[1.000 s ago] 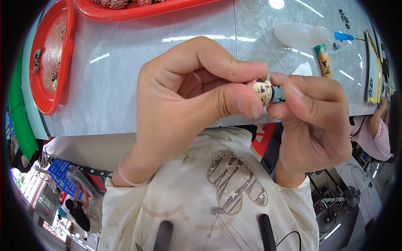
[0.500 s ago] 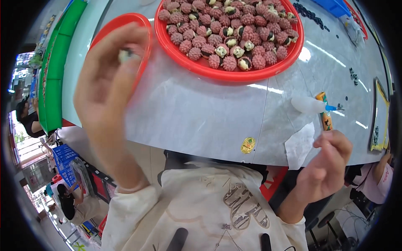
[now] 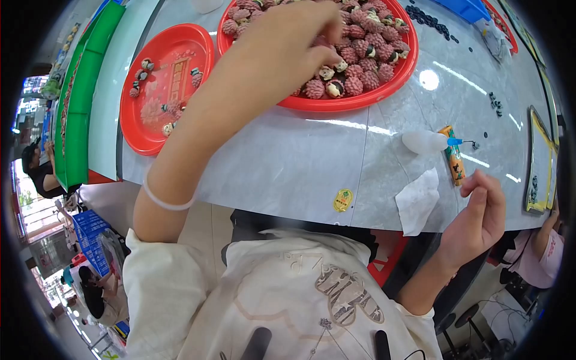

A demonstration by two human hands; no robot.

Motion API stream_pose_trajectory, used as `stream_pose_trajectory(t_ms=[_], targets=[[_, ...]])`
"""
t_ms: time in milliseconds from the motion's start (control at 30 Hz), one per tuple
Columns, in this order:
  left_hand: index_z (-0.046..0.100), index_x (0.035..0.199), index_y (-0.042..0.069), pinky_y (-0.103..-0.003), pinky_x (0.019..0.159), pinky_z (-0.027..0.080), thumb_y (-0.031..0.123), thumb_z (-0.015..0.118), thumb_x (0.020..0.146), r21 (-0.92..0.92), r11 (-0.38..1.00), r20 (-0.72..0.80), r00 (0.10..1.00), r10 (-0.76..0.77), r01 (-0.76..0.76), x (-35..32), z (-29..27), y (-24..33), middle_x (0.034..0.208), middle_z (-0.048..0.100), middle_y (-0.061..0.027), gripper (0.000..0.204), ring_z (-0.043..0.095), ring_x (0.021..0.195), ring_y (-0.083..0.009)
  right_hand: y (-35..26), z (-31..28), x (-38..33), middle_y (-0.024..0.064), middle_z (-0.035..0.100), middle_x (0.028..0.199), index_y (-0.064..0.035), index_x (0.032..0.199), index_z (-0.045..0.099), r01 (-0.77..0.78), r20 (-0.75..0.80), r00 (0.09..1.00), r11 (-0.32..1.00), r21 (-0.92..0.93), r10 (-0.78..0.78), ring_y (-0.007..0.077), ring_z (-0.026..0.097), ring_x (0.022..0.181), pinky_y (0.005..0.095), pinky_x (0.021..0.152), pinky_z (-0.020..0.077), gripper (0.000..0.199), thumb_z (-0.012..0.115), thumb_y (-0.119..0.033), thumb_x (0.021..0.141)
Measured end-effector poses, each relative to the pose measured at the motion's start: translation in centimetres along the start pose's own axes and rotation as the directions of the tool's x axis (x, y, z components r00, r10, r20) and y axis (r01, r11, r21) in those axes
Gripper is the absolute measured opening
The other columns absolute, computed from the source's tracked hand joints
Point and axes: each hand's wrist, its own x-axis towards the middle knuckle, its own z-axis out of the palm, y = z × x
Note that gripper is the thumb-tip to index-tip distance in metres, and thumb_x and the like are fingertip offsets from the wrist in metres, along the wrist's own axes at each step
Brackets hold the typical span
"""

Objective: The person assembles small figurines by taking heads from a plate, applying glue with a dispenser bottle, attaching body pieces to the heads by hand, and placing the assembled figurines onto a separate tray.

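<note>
Watching remotely, I see the left hand [image 3: 294, 37] over pink, knobby figurines [image 3: 370, 65] heaped in a large red tray [image 3: 345, 105], thumb and fingers apart; the right hand [image 3: 476, 222] curls near the white paper [image 3: 418, 201], and I cannot tell whether its fingertips meet.

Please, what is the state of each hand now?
Left hand: bent over the pink pieces; grip cannot be told.
Right hand: loosely curled, nothing visible in it.

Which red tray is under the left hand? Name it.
The middle tray, heaped with pink figures, lies under the left hand; the left tray holds few.
</note>
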Motion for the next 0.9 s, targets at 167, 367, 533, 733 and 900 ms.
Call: stream_pose_trajectory(t_ms=[167, 367, 533, 733, 900], targets=[[0.049, 0.094, -0.001, -0.024, 0.072, 0.042, 0.006, 0.051, 0.076, -0.708, 0.691, -0.247, 0.968, -0.049, -0.146, -3.4, 3.2, 0.3, 0.089, 0.053, -0.0093, 0.019, 0.053, 0.083, -0.0147, 0.2, 2.5, 1.5, 0.0119, 0.054, 0.083, 0.0053, 0.091, 0.052, -0.129, 0.02, 0.991, 0.985, -0.116, 0.132, 0.0145, 0.048, 0.073, 0.0229, 0.071, 0.0371, 0.02, 0.053, -0.001, 0.072], [0.044, 0.098, -0.001, -0.025, 0.068, 0.045, 0.02, 0.053, 0.078, -0.976, 0.131, -0.184, 0.981, -0.066, -0.174, -6.1, 8.0, 1.9, 0.091, 0.05, -0.015, 0.031, 0.054, 0.079, -0.02, 1.3, 3.4, 2.0, 0.0119, 0.053, 0.095, 0.0059, 0.098, 0.048, -0.08, 0.262, 0.959, 0.991, -0.109, 0.106, 0.0152, 0.05, 0.079, 0.0235, 0.072, 0.0378, 0.028, 0.053, -0.008, 0.074], [0.044, 0.099, -0.002, -0.022, 0.067, 0.045, 0.024, 0.051, 0.078, -0.988, -0.126, -0.074, 0.994, -0.081, -0.084, -6.9, 9.8, 2.6, 0.094, 0.049, -0.0153, 0.033, 0.055, 0.078, -0.018, 0.0, 1.7, 1.4, 0.0132, 0.051, 0.093, 0.0059, 0.102, 0.046, -0.222, 0.282, 0.946, 0.954, 0.2, 0.161, 0.0166, 0.051, 0.072, 0.0241, 0.063, 0.0395, 0.038, 0.054, -0.021, 0.075], [0.042, 0.099, -0.003, -0.02, 0.065, 0.046, 0.027, 0.051, 0.078, -0.982, -0.189, -0.001, 0.999, -0.045, -0.01, -6.9, 10.6, 2.3, 0.093, 0.048, -0.0153, 0.038, 0.055, 0.075, -0.015, -1.3, 0.1, 1.1, 0.0149, 0.046, 0.093, 0.0018, 0.099, 0.046, -0.179, 0.249, 0.955, 0.983, 0.05, 0.161, 0.0187, 0.046, 0.084, 0.023, 0.066, 0.0382, 0.052, 0.059, -0.039, 0.069], [0.042, 0.098, -0.005, -0.017, 0.061, 0.046, 0.03, 0.05, 0.078, -0.987, -0.162, 0.019, 0.999, -0.046, 0.012, -6.9, 10.7, 2.3, 0.092, 0.049, -0.0147, 0.04, 0.055, 0.07, -0.0118, -1.2, 0.6, 1.1, 0.0162, 0.045, 0.094, 0.0009, 0.097, 0.046, -0.185, 0.27, 0.949, 0.981, 0.066, 0.161, 0.0213, 0.043, 0.091, 0.0254, 0.072, 0.0383, 0.049, 0.057, -0.04, 0.071]])
